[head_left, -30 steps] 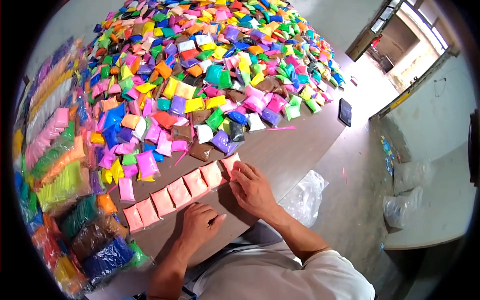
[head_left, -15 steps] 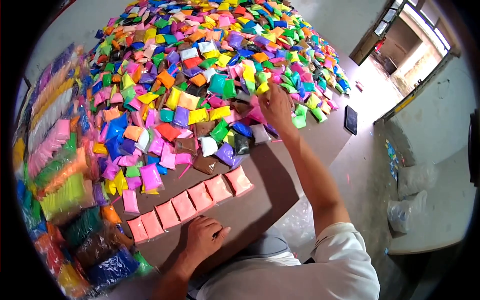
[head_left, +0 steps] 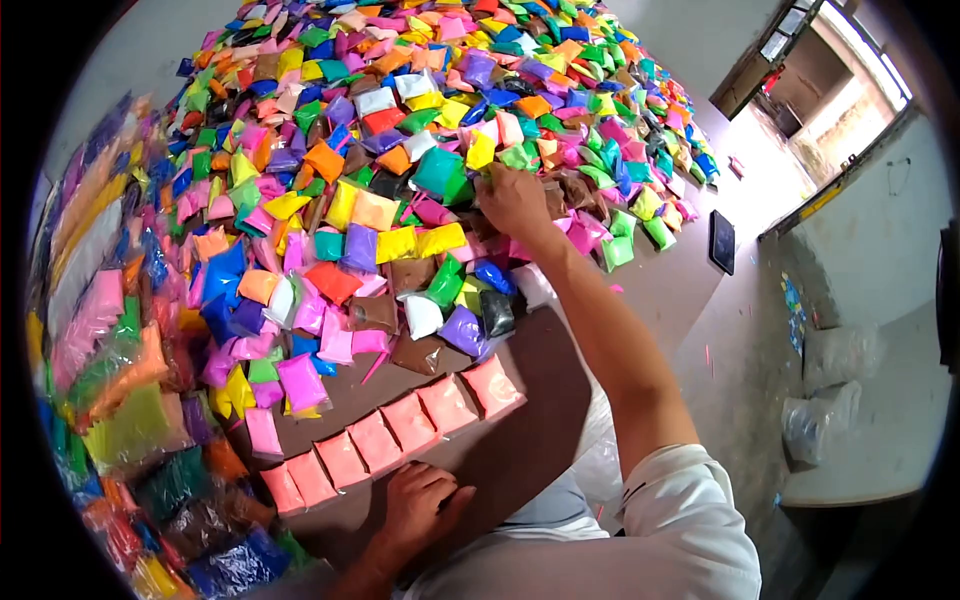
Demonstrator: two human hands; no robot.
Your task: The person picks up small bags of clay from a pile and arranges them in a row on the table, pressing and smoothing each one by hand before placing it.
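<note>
Your right hand (head_left: 515, 203) has moved from the row of salmon packets (head_left: 408, 422) at 7 o'clock to the heap (head_left: 375, 210) at 12, its grip hidden. Your left hand (head_left: 420, 500) rests beside the row, thumb apart. Reaching among crowded packets calls for precise fingertips.

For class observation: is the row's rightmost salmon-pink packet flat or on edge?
Flat: the packet lies broad face up on the tabletop.

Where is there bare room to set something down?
The tabletop between the pink packet row and its near edge, right of the left hand; also between the right forearm and phone. Crowded: the heap and left-side bags.
</note>
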